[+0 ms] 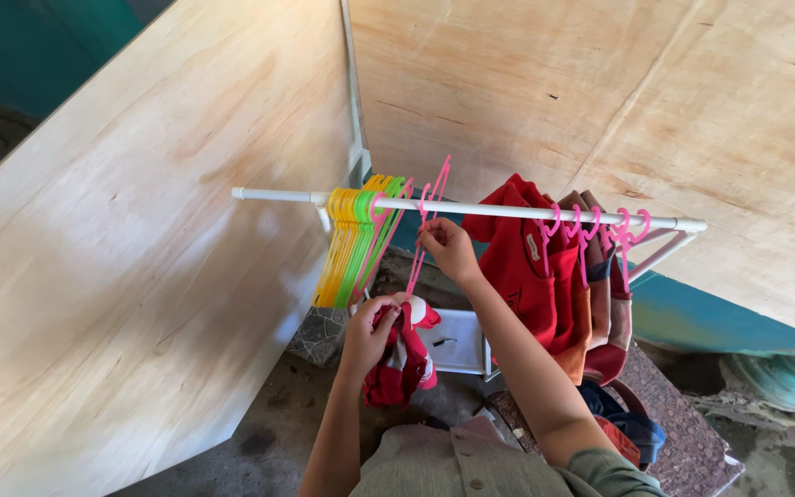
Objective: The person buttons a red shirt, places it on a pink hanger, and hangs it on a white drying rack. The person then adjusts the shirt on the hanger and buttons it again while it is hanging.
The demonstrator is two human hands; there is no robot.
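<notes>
Plywood walls (140,230) close in a corner where a white rail (508,211) runs across. On it hang yellow and green hangers (351,244) at one end and red and brown shirts (554,276) on pink ones at the other. Between them, the right hand (448,248) pinches a pink hanger (427,221) just below the rail. Lower down, the left hand (370,329) clutches a red and white garment (407,354) at that hanger's bottom end.

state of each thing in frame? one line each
left hand: closed on the red garment
right hand: gripping the pink hanger near its hook
red garment: bunched, hanging from the left hand
pink hanger: tilted, at the rail
rail: horizontal, partly loaded
empty hangers: yellow and green, bunched on rail
hung clothes: on pink hangers, right side
</notes>
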